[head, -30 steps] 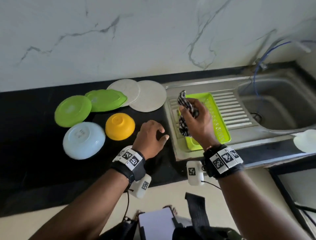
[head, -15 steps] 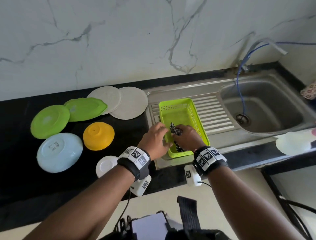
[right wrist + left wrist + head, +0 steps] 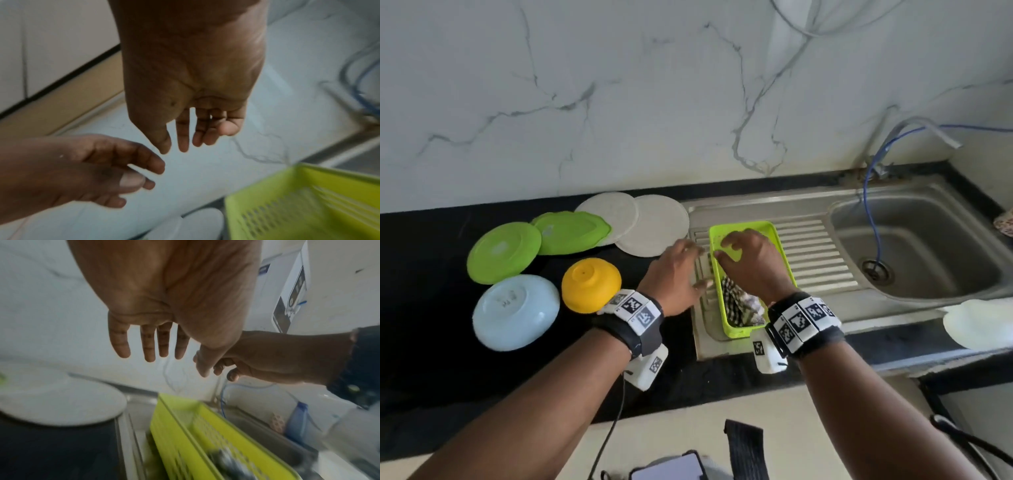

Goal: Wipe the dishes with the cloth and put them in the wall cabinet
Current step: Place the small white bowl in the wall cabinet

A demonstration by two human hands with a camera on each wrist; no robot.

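Worktop (image 3: 431,342): black, marble wall behind, steel sink unit at its right.
Blue bowl (image 3: 516,311): upside down, front left of worktop.
Green plates: one (image 3: 503,251) upside down behind the blue bowl; a second (image 3: 571,231) just right of it, its edge lying over a white plate.
White plates: two at the back, one (image 3: 609,209) partly under the green plate, the other (image 3: 657,226) overlapping it and reaching the drainboard edge.
Yellow bowl (image 3: 590,284): upside down, right of the blue bowl, touching the left wrist band.
Left hand (image 3: 674,274): over the worktop's edge beside the basket; fingers (image 3: 149,344) straight and spread, released, holding nothing.
Basket (image 3: 780,246): lime green, perforated, on the drainboard.
Cloth (image 3: 739,305): checked black and white, crumpled in the near end of the basket, below the right wrist; no hand touches it.
Right hand (image 3: 750,260): above the basket's middle; fingers (image 3: 183,134) loosely extended, released, holding nothing.
Sink (image 3: 928,246): right of the drainboard, a blue hose (image 3: 873,212) hanging into it from the tap.
White dish (image 3: 979,322): at the far right front edge, partly out of view.
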